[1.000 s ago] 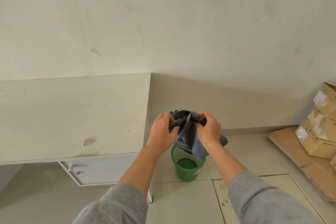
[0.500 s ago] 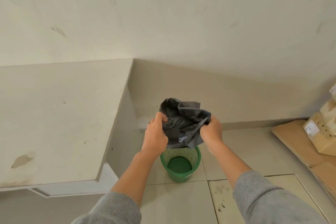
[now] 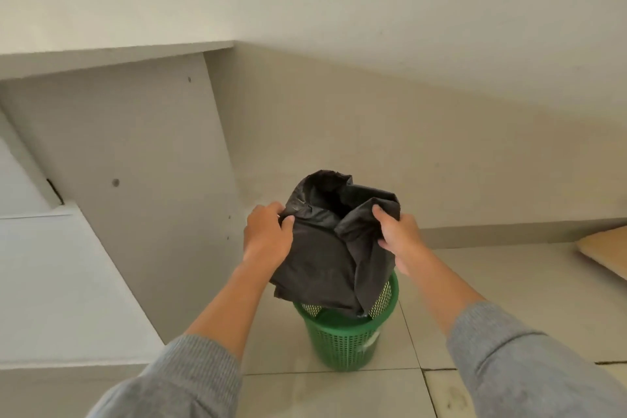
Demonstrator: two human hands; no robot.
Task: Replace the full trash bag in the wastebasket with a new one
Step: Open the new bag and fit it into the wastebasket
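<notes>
A dark grey trash bag point(image 3: 322, 258) hangs over a green mesh wastebasket point(image 3: 346, 341) on the tiled floor. Its mouth is spread open at the top, and its lower end reaches just inside the basket's rim. My left hand point(image 3: 266, 236) grips the bag's left edge. My right hand point(image 3: 398, 236) grips the right edge. Most of the basket's inside is hidden behind the bag.
A white desk's side panel point(image 3: 142, 180) stands just left of the basket, with the wall point(image 3: 373, 129) behind it. Brown cardboard point(image 3: 607, 249) lies on the floor at the far right. Tiled floor point(image 3: 339, 394) lies in front of the basket.
The bag has been spread open wider between my hands and lowered toward the basket. The view has dropped lower and closer, so the desk's side panel now fills the left.
</notes>
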